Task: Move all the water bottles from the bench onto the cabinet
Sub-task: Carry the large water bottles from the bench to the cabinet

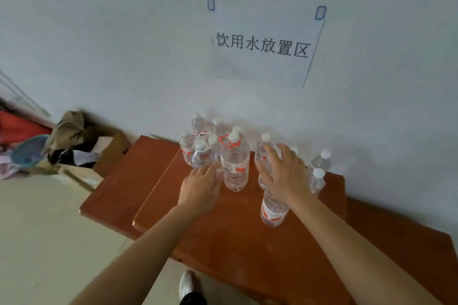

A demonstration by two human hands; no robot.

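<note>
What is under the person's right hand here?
Under the right hand stand water bottles on the brown surface; the hand covers their upper parts, so any grip cannot be seen.

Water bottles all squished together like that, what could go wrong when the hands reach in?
1. The water bottles stand packed close, so the left hand nudging one might topple its neighbours.
2. The right hand spreads over a bottle with another just in front of its wrist; the forearm could knock that over.
3. A tipped bottle may roll off the wooden top's edge.
</note>
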